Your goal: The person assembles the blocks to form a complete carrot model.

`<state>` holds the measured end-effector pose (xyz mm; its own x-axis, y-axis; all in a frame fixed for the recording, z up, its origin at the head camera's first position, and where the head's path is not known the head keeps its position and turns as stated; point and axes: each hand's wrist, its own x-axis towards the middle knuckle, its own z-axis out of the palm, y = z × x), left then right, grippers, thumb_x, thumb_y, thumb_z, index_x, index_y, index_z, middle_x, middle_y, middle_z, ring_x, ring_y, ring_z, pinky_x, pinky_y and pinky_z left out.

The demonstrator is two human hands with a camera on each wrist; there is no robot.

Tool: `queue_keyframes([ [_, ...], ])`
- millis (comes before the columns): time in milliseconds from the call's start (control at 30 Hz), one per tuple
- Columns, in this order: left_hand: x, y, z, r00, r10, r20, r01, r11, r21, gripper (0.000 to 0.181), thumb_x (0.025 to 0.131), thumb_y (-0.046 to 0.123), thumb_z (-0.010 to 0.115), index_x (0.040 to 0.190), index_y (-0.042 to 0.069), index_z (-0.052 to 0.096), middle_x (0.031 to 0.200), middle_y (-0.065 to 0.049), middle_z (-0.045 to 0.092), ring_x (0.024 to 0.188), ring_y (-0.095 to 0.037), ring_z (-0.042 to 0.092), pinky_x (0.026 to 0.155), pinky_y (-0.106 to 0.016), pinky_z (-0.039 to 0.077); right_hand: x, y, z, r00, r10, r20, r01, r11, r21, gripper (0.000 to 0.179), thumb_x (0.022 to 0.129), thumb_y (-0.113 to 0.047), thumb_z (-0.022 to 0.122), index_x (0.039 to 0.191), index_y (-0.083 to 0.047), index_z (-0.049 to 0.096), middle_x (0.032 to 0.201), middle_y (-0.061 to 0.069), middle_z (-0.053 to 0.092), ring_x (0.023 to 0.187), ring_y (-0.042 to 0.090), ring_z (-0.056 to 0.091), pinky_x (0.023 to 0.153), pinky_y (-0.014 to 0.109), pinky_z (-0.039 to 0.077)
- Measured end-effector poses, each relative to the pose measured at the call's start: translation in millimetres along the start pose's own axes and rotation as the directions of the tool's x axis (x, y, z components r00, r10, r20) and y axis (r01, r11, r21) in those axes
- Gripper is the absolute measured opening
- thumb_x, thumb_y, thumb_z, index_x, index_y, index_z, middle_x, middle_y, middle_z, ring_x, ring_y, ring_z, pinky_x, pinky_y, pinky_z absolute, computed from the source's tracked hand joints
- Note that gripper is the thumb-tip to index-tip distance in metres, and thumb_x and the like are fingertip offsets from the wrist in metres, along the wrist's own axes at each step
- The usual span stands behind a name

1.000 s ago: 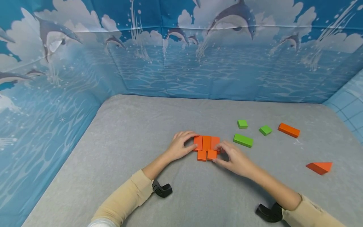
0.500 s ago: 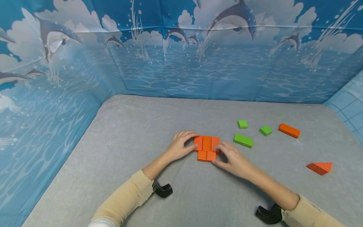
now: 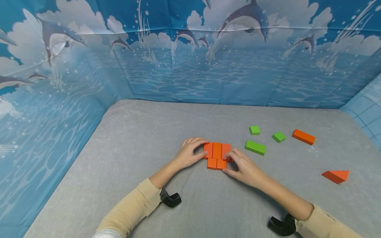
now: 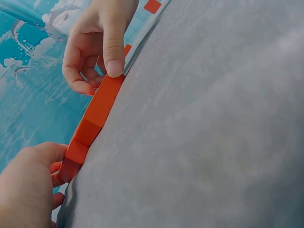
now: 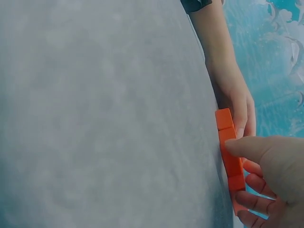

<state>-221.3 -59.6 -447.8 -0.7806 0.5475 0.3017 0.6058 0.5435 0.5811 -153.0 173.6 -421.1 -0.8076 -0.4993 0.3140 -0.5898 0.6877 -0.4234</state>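
Note:
In the head view, three upright orange rectangular blocks (image 3: pixel 217 150) lie flat side by side on the grey cloth. Two small orange square blocks (image 3: pixel 212 163) sit against their near edge. My left hand (image 3: pixel 187 154) holds the leftmost rectangular block (image 3: pixel 208 148), index finger at its far end and thumb at its near left corner. My right hand (image 3: pixel 245 168) pinches the right square block (image 3: pixel 221 164), thumb at its near edge and index finger at its far side. The right wrist view shows my thumb (image 5: pixel 237 146) against the row's near face; other fingers partly hide the blocks.
To the right lie a green rectangular block (image 3: pixel 255 147), two green square blocks (image 3: pixel 254 129), an orange rectangular block (image 3: pixel 303 136) and an orange triangular block (image 3: pixel 335 176). A dolphin-print curtain (image 3: pixel 190 79) stands along the back and sides of the grey cloth surface (image 3: pixel 166 119).
My right hand has shifted slightly left and nearer, bringing the right square block flush beside the other square block, closing the gap between them. The left hand has stayed put.

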Motion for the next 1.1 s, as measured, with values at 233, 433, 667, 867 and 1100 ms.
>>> queue_keyframes([
  [233, 0.1, -0.1, -0.2, 1.000, -0.005, 0.003, 0.005, 1.000, 0.007, 0.039, 0.087, 0.029, 0.060, 0.124, 0.015, 0.057, 0.127, -0.004, 0.053, 0.120, -0.022, 0.043, 0.104, -0.045, 0.022, 0.2, 1, 0, 1.000, -0.008, -0.004, 0.008, 1.000, 0.028, 0.035, 0.071, -0.018, 0.078, 0.096, -0.007, 0.057, 0.093, 0.000, 0.051, 0.083, 0.012, 0.051, 0.075, 0.031, 0.046],
  [433, 0.5, 0.5, -0.5, 1.000, -0.012, 0.010, 0.012, 1.000, 0.014, 0.040, 0.087, 0.030, 0.060, 0.124, 0.015, 0.056, 0.128, -0.005, 0.052, 0.121, -0.023, 0.042, 0.104, -0.045, 0.022, 4.4, 13, -18, 0.994, -0.054, -0.091, 0.064, 0.993, 0.104, 0.035, 0.071, -0.009, 0.077, 0.099, -0.002, 0.058, 0.094, 0.006, 0.056, 0.082, 0.018, 0.052, 0.070, 0.034, 0.047],
  [667, 1.0, -0.1, -0.3, 1.000, -0.007, 0.008, 0.007, 1.000, 0.007, 0.040, 0.088, 0.029, 0.060, 0.125, 0.015, 0.056, 0.129, -0.005, 0.052, 0.122, -0.023, 0.042, 0.104, -0.045, 0.022, 0.3, 50, -70, 0.965, 0.108, -0.241, -0.095, 0.993, 0.064, 0.036, 0.078, -0.003, 0.070, 0.110, 0.001, 0.056, 0.100, 0.013, 0.055, 0.084, 0.019, 0.048, 0.067, 0.026, 0.040],
  [867, 0.8, -0.2, -0.3, 1.000, 0.002, 0.004, -0.002, 1.000, 0.005, 0.040, 0.087, 0.029, 0.060, 0.125, 0.015, 0.056, 0.128, -0.005, 0.052, 0.121, -0.023, 0.042, 0.104, -0.046, 0.022, -25.4, 120, -101, 0.906, 0.297, -0.301, -0.290, 0.955, 0.067, 0.047, 0.085, -0.011, 0.065, 0.128, -0.001, 0.049, 0.110, 0.018, 0.049, 0.093, 0.024, 0.046, 0.072, 0.032, 0.037],
  [1100, 0.9, -0.1, 0.0, 1.000, -0.005, 0.011, 0.005, 1.000, 0.006, 0.040, 0.088, 0.029, 0.060, 0.125, 0.015, 0.056, 0.129, -0.005, 0.052, 0.121, -0.023, 0.042, 0.105, -0.046, 0.021, -72.8, 216, -116, 0.807, 0.496, -0.319, -0.507, 0.860, 0.056, 0.056, 0.089, -0.034, 0.058, 0.140, -0.021, 0.039, 0.115, 0.008, 0.045, 0.095, 0.000, 0.039, 0.070, 0.024, 0.035],
])
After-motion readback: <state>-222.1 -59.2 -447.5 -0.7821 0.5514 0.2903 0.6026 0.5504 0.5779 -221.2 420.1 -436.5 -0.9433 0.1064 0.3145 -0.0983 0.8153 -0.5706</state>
